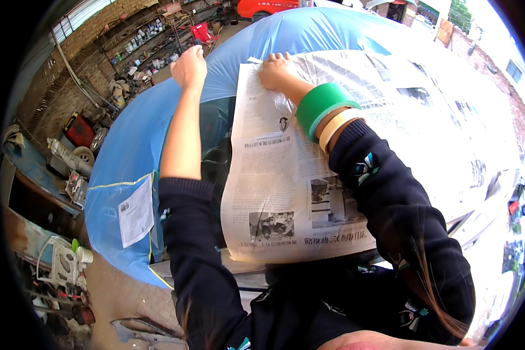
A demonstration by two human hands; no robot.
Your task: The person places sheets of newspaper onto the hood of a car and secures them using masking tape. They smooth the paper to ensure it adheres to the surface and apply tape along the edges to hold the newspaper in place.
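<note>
Your left hand (189, 67), fingers curled into a loose fist, rests on the blue plastic sheet (131, 146) at upper centre. Your right hand (277, 71) presses flat, fingers narrow, on the newspaper's (274, 175) top edge, mid-frame. A green tape roll (321, 105) and a tan tape roll (337, 125) ring your right wrist.

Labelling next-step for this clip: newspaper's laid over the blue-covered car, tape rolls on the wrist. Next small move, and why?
Probably pull a strip from the green tape roll and fix the newspaper's top edge. The right hand presses that edge flat, the left hand rests on the blue plastic sheet beside it, and no tape shows along the paper's edge.
</note>
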